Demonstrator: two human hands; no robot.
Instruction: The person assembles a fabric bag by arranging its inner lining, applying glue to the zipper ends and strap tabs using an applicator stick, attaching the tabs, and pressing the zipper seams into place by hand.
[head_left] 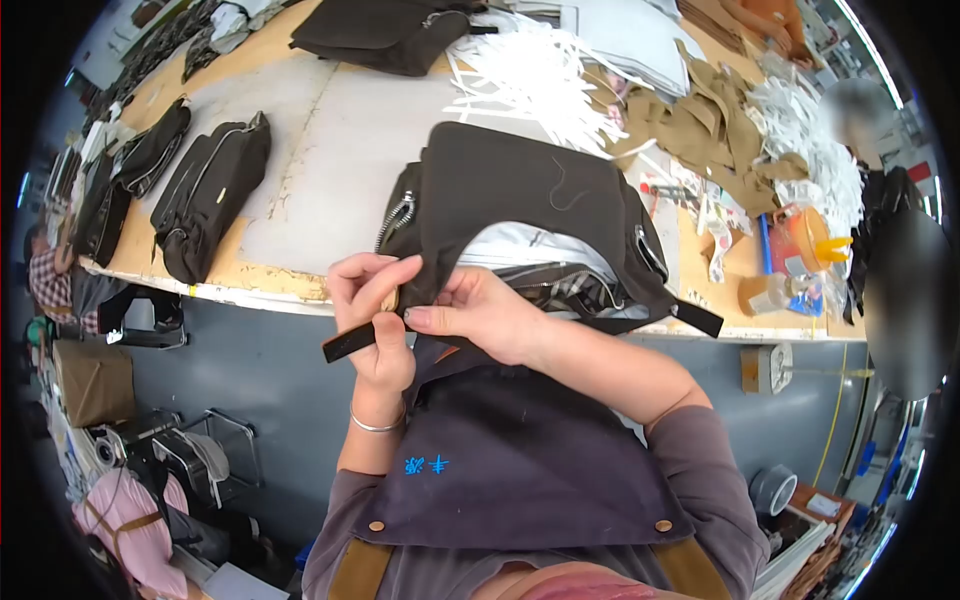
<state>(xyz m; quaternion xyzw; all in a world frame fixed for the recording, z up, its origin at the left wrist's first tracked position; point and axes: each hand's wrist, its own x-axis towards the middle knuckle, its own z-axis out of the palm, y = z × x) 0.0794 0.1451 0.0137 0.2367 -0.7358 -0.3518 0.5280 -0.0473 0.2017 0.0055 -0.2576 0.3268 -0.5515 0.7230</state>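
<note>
A dark bag point(530, 185) lies on the table edge in front of me, its curved flap opening showing a light lining and a zipper. At its left lower corner my left hand point(372, 315) is closed around a short black strap point(350, 342), whose free end sticks out to the left. A small tan piece shows between these fingers; I cannot make out what it is. My right hand point(478, 312) pinches the same corner from the other side, its thumb close to the left fingers. Another short strap point(698, 319) hangs out at the bag's right corner.
Two dark pouches point(212, 195) point(130, 180) lie left on the table, and another dark bag point(385, 35) lies at the back. White strips point(530, 75) and brown scraps point(710, 120) are heaped behind. An orange container point(797, 240) stands right. Other people sit nearby.
</note>
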